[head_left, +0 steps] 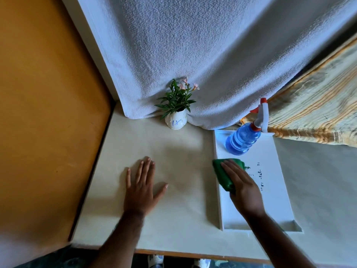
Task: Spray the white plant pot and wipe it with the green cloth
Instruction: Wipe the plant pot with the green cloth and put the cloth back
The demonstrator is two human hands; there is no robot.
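Observation:
The white plant pot (176, 122), marked with blue pen and holding a green plant with pink flowers, stands at the back of the table against a white towel. A blue spray bottle (243, 139) with a white and red trigger stands in the far end of a white tray (274, 190). The green cloth (224, 174) lies on the tray's left edge. My right hand (241, 184) rests flat on top of the cloth, fingers extended. My left hand (142, 187) lies flat and spread on the bare table, well in front of the pot, holding nothing.
A white towel (202, 55) hangs behind the pot. A striped orange cloth (318, 105) lies at the back right. An orange wall (48, 93) borders the table's left side. The table's front edge (193, 255) runs near my body, with shoes below it.

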